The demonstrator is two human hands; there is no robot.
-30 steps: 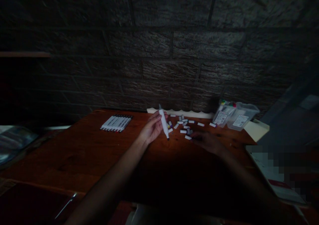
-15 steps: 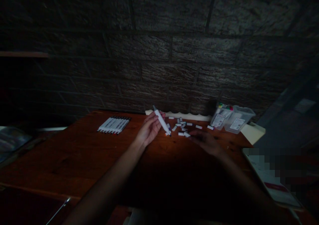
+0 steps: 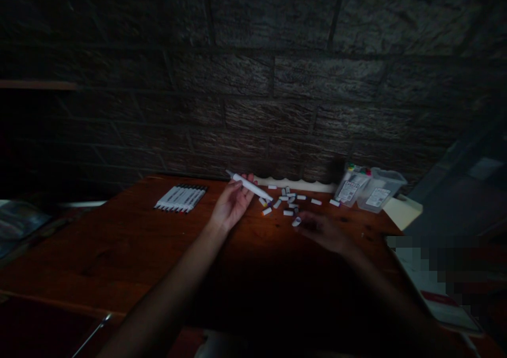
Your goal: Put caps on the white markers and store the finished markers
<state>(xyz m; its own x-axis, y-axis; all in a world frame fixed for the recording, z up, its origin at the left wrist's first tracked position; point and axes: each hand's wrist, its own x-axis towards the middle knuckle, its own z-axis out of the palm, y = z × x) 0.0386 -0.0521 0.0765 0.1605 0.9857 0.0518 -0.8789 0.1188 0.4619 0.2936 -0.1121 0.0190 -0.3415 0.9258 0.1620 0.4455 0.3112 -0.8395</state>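
My left hand [image 3: 230, 204] holds a white marker [image 3: 251, 186] near its middle, the barrel tilted almost flat above the wooden table [image 3: 130, 242]. Just right of it lie several small white caps [image 3: 289, 202] scattered on the table. My right hand [image 3: 322, 230] is in shadow near the caps and pinches one white cap [image 3: 296, 222] at its fingertips. A row of several capped white markers [image 3: 181, 197] lies side by side to the left, apart from both hands.
Two clear plastic boxes [image 3: 370, 190] with labels stand at the back right against the dark brick wall. A pale wavy strip [image 3: 301, 184] runs along the table's back edge. Papers [image 3: 431, 289] lie at the right; a dark object sits at the near left.
My left hand has tipped the marker from nearly upright to almost flat, its upper end swinging left. My right hand has lifted a white cap out of the scatter.
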